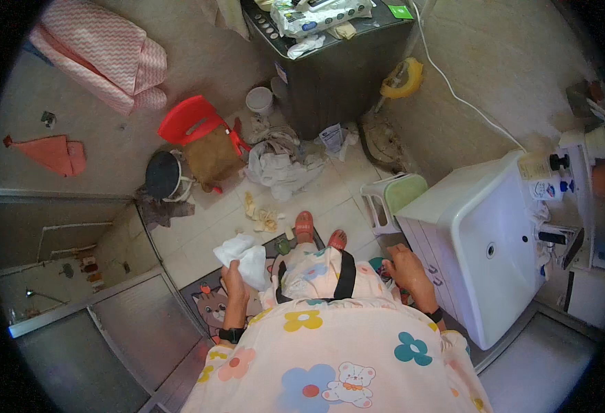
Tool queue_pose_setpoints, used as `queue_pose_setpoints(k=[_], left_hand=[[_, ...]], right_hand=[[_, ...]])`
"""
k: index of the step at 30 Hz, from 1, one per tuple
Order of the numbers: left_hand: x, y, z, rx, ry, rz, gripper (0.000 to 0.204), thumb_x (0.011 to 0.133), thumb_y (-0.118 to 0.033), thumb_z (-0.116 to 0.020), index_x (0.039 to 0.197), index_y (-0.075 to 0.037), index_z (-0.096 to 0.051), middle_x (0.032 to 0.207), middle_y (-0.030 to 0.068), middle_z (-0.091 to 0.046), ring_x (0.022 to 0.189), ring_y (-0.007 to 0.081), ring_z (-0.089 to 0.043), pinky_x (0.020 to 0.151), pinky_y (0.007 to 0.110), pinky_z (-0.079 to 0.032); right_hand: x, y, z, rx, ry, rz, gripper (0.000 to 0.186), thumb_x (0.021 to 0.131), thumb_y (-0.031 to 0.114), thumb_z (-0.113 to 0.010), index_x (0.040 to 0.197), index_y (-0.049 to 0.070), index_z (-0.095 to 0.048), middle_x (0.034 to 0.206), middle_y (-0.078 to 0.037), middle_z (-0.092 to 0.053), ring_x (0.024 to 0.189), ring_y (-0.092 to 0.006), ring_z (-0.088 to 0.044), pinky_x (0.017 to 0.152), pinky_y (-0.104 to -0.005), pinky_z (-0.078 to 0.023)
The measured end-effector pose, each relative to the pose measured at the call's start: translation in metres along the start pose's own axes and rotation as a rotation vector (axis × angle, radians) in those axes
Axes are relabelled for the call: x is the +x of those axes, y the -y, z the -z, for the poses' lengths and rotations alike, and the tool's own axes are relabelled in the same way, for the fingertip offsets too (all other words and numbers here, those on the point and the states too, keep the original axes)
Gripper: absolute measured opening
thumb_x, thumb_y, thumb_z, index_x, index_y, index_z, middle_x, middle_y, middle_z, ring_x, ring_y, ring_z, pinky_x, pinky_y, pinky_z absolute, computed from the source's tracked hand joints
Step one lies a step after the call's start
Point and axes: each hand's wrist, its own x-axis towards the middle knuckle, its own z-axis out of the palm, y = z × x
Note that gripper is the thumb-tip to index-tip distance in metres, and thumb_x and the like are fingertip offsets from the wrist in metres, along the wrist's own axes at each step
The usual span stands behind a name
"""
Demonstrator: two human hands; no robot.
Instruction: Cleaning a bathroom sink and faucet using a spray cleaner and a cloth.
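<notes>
My left hand (234, 281) is closed on a bunched white cloth (242, 259), held up in front of me over the patterned mat. The cloth hangs crumpled past my fingers. My right hand (408, 269) is beside my right hip, close to the front of the white sink cabinet. Its fingers are loosely bent, with thumb and forefinger apart, and I see nothing gripped in them. A teal patch (377, 263) shows just left of that hand, too small to make out.
A white sink (478, 251) stands right, with bottles (545, 191) on its rim. Ahead are a green-topped stool (406, 193), a dark washing machine (340, 79), rumpled cloths (285, 168), a red chair (191, 120) and a dark bucket (163, 175). A cat-patterned mat (209, 310) lies underfoot.
</notes>
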Motion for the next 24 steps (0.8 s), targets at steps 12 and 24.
queue_pose_setpoints(k=[12, 24], left_hand=[[0.077, 0.008, 0.008, -0.008, 0.044, 0.037, 0.037, 0.079, -0.005, -0.038, 0.114, 0.004, -0.044, 0.104, 0.017, -0.055, 0.095, 0.0309, -0.056, 0.083, 0.04, -0.048], [0.085, -0.044, -0.016, 0.263, 0.106, 0.067, 0.036, 0.079, -0.006, -0.04, 0.113, 0.005, -0.045, 0.104, 0.017, -0.056, 0.094, 0.0296, -0.057, 0.08, 0.037, -0.049]], right_hand=[[0.024, 0.019, 0.008, 0.071, -0.045, -0.076, 0.027, 0.077, 0.018, -0.059, 0.093, -0.003, -0.056, 0.093, -0.02, -0.054, 0.084, -0.0356, -0.054, 0.073, -0.0402, -0.045], [0.102, -0.016, -0.062, 0.296, 0.026, -0.056, 0.028, 0.078, 0.022, -0.057, 0.092, -0.002, -0.059, 0.095, -0.022, -0.056, 0.085, -0.0363, -0.055, 0.074, -0.0409, -0.045]])
